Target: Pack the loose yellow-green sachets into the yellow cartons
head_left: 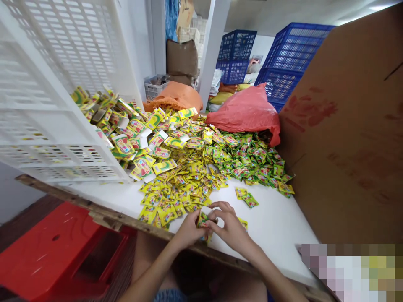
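Note:
Near the table's front edge, my left hand (189,230) grips a small printed box (204,216) with a white flap standing up. My right hand (231,226) is closed at the same box, thumb and forefinger pinching at its side; whether a packet is between those fingers is hidden. Just beyond my hands spreads a heap of yellow packets (192,174). Green packets (248,157) are piled to its right. Two loose packets (247,197) lie apart on the white tabletop (267,222). Many yellow boxes (151,147) spill out at the left.
A white crate (103,54) lies tipped on the left. An orange sack (176,96) and a red bag (247,109) stand behind the heaps. A big cardboard box (352,126) walls the right side. Below left is a red stool (47,247); blue crates (283,58) are stacked behind.

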`<action>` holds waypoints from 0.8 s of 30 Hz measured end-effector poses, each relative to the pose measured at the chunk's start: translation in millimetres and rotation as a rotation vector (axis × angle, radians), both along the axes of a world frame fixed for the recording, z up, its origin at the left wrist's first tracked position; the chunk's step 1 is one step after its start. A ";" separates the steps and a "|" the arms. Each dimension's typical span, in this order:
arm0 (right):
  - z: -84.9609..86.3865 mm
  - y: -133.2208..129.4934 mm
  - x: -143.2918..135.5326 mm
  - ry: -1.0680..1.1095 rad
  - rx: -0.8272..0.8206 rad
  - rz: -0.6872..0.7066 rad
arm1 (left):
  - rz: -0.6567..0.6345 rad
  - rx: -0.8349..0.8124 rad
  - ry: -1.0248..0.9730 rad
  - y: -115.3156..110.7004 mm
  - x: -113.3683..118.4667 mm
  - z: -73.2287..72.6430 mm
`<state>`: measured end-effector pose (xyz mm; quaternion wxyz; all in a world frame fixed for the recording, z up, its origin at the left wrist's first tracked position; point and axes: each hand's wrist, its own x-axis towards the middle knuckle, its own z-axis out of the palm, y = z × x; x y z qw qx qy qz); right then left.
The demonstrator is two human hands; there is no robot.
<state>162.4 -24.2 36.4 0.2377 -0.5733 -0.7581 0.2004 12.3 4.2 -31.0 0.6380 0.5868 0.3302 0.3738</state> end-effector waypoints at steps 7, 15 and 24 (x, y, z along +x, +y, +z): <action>-14.9 -11.7 -7.6 -0.004 0.075 -0.061 | 0.012 0.013 -0.060 -1.3 0.0 1.6; -71.6 -18.4 -5.1 0.693 0.092 -0.333 | 0.156 0.003 -0.124 -4.9 -0.9 -1.8; -69.9 -9.0 -4.3 0.665 0.035 -0.277 | 0.116 0.042 0.018 3.2 -2.9 -7.8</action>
